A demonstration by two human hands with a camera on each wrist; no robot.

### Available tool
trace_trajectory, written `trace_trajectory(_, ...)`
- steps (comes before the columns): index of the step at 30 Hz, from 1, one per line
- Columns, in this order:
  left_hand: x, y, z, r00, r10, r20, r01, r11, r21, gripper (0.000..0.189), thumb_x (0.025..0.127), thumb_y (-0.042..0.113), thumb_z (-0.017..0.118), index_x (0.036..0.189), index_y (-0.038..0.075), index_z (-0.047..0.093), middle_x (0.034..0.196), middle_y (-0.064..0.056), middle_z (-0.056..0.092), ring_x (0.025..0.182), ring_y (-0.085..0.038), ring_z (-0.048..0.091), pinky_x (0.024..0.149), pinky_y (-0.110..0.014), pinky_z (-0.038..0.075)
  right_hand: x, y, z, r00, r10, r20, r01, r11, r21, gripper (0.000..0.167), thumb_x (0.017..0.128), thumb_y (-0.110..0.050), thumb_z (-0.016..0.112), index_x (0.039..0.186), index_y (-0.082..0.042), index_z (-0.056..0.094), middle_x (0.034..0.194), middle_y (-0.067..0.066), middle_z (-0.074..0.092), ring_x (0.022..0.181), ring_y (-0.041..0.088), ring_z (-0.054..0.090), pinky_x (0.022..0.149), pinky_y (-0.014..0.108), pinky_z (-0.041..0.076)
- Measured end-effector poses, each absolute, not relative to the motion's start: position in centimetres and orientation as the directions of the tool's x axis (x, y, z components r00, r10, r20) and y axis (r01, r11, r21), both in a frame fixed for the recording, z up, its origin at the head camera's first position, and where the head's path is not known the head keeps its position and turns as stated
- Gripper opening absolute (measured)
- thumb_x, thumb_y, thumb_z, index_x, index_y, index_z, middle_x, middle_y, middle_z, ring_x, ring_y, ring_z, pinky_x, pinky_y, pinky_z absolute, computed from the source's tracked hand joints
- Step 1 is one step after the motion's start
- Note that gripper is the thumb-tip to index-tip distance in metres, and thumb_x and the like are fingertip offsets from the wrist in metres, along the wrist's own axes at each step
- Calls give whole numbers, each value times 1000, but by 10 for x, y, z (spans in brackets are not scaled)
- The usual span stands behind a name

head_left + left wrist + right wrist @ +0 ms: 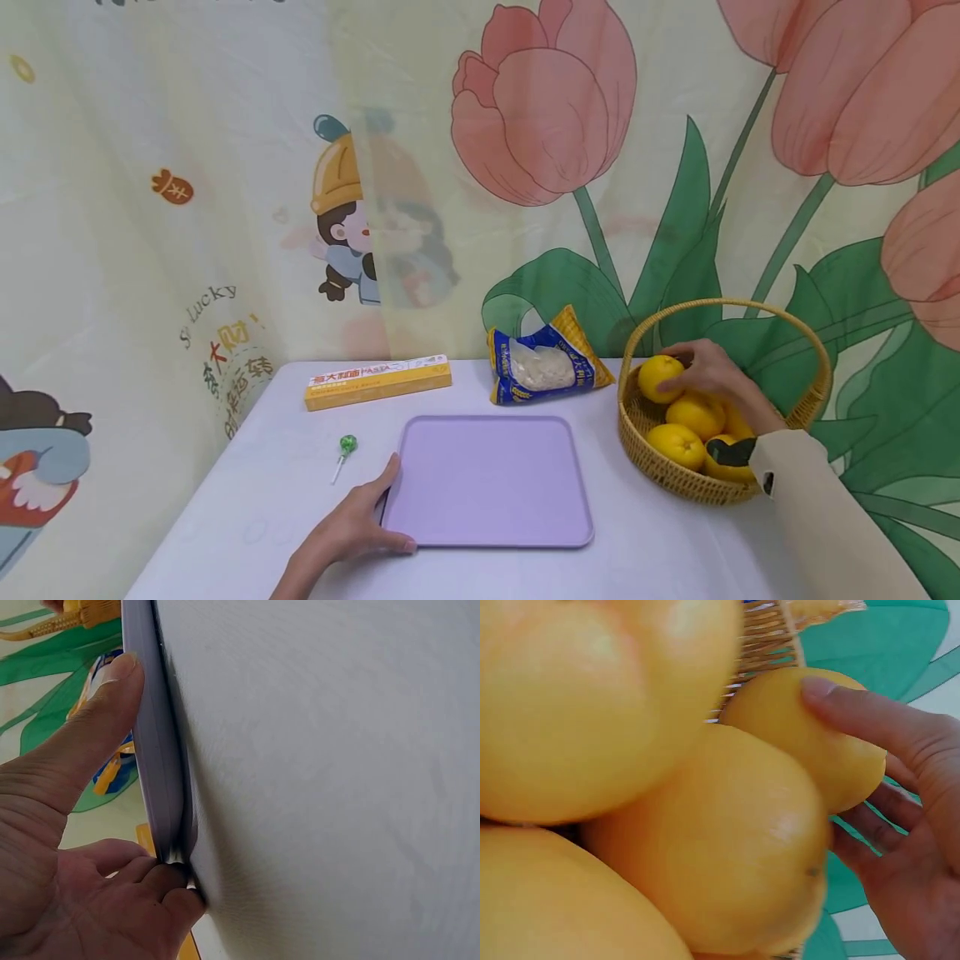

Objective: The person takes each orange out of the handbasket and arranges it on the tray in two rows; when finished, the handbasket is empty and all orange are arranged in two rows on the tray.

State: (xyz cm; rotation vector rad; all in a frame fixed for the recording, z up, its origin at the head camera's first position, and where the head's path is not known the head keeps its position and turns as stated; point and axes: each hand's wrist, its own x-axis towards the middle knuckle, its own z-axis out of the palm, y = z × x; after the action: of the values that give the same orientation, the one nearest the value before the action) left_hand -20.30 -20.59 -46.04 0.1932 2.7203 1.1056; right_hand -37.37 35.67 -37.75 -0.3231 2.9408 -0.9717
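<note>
At the table's near side lies a lilac rectangular tray (491, 483). My left hand (348, 521) holds its left near corner, the thumb (112, 694) along the rim and the curled fingertips at the edge, partly hidden in the left wrist view. On the right stands a wicker basket (660, 475) with an arched handle, holding several yellow oranges. Inside it, my right hand (708, 371) grips the back-left orange (660, 377), with the thumb on one side and the fingers round the other. In the right wrist view, other oranges (712, 840) partly cover this orange (780, 712).
A green lollipop (347, 446) lies left of the tray. Behind are a yellow and white pasta box (378, 383) and a blue and yellow pasta bag (547, 362). A printed curtain (420, 208) hangs right behind the table. The basket handle (720, 302) arches above my right hand.
</note>
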Motion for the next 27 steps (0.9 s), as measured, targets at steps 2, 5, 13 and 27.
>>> trace_trajectory(2, -203, -205, -460, -972, 193, -135, 44, 713, 700, 137, 64, 30, 106, 169, -2, 25, 170, -30, 34, 156, -48, 35, 126, -65, 31, -370, 358, -371, -980, -193, 58, -189, 778, -599, 76, 89, -28, 91, 144, 13, 59, 136, 35, 64, 114, 44, 63, 93, 49, 62)
trace_trajectory(5, -204, -205, -460, -973, 187, -136, 41, 721, 692, 137, 64, 30, 106, 169, -2, 25, 170, -29, 34, 156, -47, 35, 126, -65, 31, -362, 360, -363, -981, -173, 83, -187, 766, -615, 78, 90, -32, 90, 147, 11, 58, 141, 37, 61, 120, 49, 63, 94, 50, 63)
trace_trajectory(13, -204, -204, -461, -971, 178, -158, 18, 717, 697, 137, 64, 29, 106, 169, -1, 24, 171, -28, 32, 157, -48, 33, 127, -65, 30, -330, 356, -344, -968, -212, 136, -249, 730, -636, 76, 93, -32, 87, 151, 7, 56, 144, 35, 60, 127, 53, 62, 88, 28, 60)
trace_trajectory(27, -203, -204, -460, -974, 183, -135, 36, 712, 701, 135, 64, 26, 107, 168, -3, 26, 170, -29, 33, 157, -46, 35, 127, -63, 30, -278, 280, -321, -847, -364, 388, -519, 404, -754, 65, 88, -2, 88, 146, 5, 61, 133, -5, 71, 106, 8, 74, 87, 26, 65)
